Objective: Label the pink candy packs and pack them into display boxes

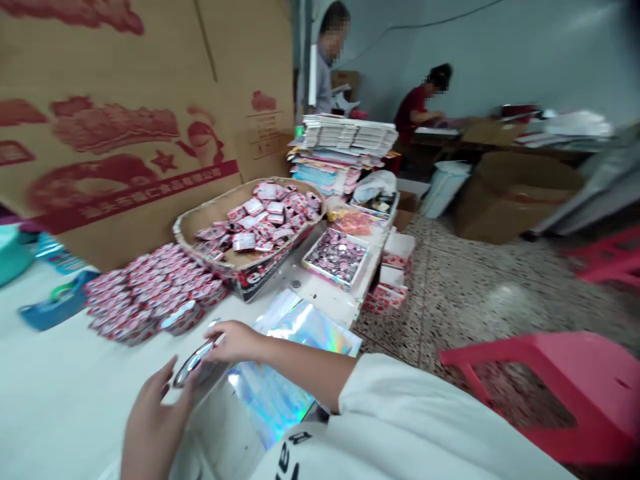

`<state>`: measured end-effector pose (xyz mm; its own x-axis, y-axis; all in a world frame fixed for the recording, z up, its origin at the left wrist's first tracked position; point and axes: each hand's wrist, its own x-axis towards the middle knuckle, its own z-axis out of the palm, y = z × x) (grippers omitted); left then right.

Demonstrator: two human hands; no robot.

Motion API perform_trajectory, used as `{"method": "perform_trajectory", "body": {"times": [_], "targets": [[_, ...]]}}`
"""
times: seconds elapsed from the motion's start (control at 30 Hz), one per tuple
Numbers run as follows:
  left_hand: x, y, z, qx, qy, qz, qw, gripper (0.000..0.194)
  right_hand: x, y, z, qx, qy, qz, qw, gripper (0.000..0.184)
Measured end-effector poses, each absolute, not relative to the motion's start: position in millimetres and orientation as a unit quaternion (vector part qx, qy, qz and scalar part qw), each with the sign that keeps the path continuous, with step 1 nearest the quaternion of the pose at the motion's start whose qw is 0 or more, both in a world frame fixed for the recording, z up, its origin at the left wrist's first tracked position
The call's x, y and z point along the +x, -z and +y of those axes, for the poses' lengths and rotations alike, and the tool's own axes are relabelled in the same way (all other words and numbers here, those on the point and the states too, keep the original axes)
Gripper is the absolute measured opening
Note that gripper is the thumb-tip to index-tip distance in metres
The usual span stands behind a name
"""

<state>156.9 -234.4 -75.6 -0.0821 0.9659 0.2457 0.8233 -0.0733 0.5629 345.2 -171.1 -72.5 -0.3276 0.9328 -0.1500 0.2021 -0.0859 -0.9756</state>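
At the near side of the white bench, between our two hands, sits a silvery oval piece — tilted, its glossy edge catching the light, its exact make too blurred for us to tell. Our right hand has its upper end pinched between thumb and fingers; our left hand is curved at the lower end, thumb and fingers parted, and we cannot tell whether they grip it or merely lie close. We judge the piece to be light, with a smooth skin that could slide under dry fingertips, and its thin edge looks easy to dent or crease. A soft pinch at the two narrow ends would suit it best, we think, leaving the broad face unpressed. Just beyond it lie rows of red-and-pink wrapped packets, set close together, and behind them a shallow carton tray bears more packets in a loose heap. Iridescent sheets lie beside our right forearm — shiny, probably slippery too — while a small open box of little round pieces stands farther along, near the edge.
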Motion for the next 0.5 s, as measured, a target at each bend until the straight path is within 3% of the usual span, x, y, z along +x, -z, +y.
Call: {"method": "perform_trajectory", "body": {"times": [0.13, 0.37, 0.5], "targets": [[171.7, 53.9, -225.5, 0.696, -0.273, 0.652, 0.129, 0.067, 358.8, 62.9, -185.4, -0.462, -0.545, -0.608, 0.346, 0.069], [140.0, 45.2, -204.6, 0.675, -0.309, 0.667, 0.060, 0.061, 444.7, 52.5, -211.0, -0.488, -0.313, -0.755, 0.307, 0.052], [134.6, 39.7, -171.1, 0.703, -0.304, 0.640, 0.066, 0.058, 480.4, 58.5, -223.3, -0.511, -0.243, -0.780, 0.266, 0.042]]}}
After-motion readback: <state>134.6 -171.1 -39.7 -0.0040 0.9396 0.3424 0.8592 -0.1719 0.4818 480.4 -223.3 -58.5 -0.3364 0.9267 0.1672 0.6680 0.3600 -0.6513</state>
